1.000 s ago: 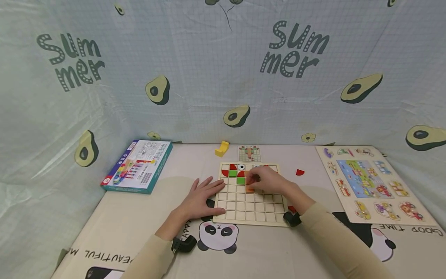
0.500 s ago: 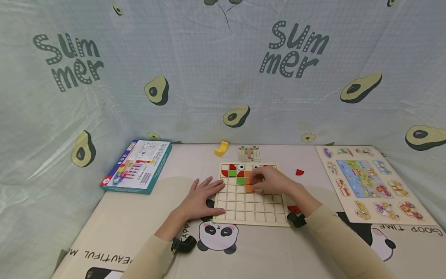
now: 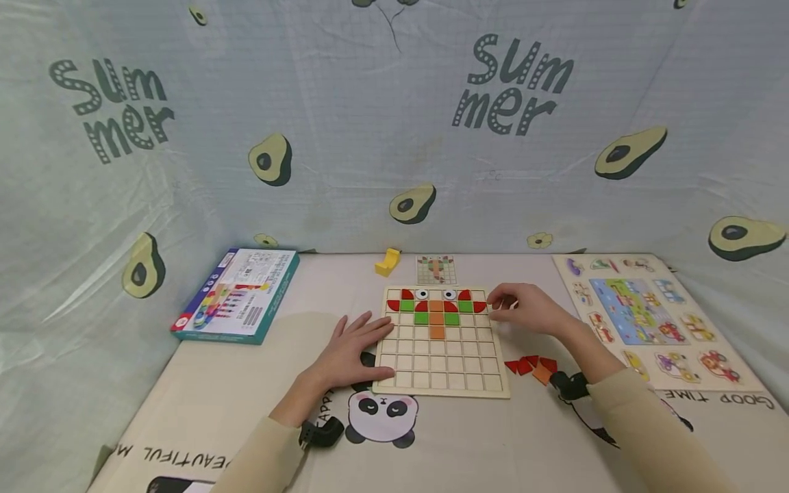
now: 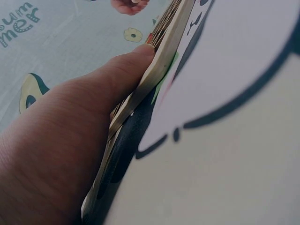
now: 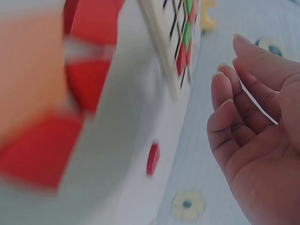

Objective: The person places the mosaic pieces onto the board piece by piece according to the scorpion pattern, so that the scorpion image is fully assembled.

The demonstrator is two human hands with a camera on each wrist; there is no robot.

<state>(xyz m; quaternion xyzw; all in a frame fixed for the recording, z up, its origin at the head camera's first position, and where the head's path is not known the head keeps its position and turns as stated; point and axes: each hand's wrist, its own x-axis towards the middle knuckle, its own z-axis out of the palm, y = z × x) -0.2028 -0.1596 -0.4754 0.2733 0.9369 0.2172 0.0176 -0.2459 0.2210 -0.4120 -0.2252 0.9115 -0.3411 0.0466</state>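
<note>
A wooden grid board (image 3: 409, 363) lies on the table with red, green and orange pieces and two eye pieces in its upper rows. My left hand (image 3: 353, 349), fingers spread, rests on the board's left edge; in the left wrist view the thumb (image 4: 126, 65) touches the rim. Just off the upper right edge hovers my right hand (image 3: 530, 308), its fingers loosely bent around nothing. In the right wrist view a single red piece (image 5: 153, 159) lies apart on the table. Red pieces (image 3: 524, 365) and an orange square (image 3: 542, 374) lie near the right wrist.
A pattern card (image 3: 435, 270) lies behind the board, beside a yellow curved block (image 3: 387, 262). At the left is a boxed toy (image 3: 237, 294). A picture puzzle board (image 3: 653, 322) lies at the right, partly behind the right forearm. A patterned cloth wall (image 3: 345, 137) closes the back.
My right hand has let go of an orange square on the board and moved right, off the grid. The orange column and loose pieces by the wrist are uncovered. The left hand stays put.
</note>
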